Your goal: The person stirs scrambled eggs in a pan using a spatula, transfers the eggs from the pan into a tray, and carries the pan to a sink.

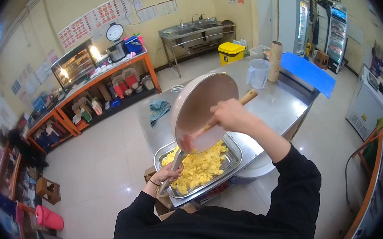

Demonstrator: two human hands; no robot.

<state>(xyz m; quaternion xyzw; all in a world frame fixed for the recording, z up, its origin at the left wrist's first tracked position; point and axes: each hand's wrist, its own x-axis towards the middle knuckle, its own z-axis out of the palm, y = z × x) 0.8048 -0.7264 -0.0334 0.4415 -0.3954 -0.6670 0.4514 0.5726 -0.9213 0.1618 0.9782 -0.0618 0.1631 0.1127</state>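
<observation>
My left hand is closed round the handle of a large pale pan, which is tipped on its side. Inside the pan, a spatula with a pinkish head touches the lower wall; my right hand grips its wooden handle. Below the pan, yellow scrambled egg lies heaped in a metal tray at the near end of the steel table. Part of the egg is hidden behind the pan.
A blue-green cloth and scissors lie left of the pan. Toward the far end stand a clear measuring jug, a patterned cylinder and a blue board. A white round tub is beside the table's right edge.
</observation>
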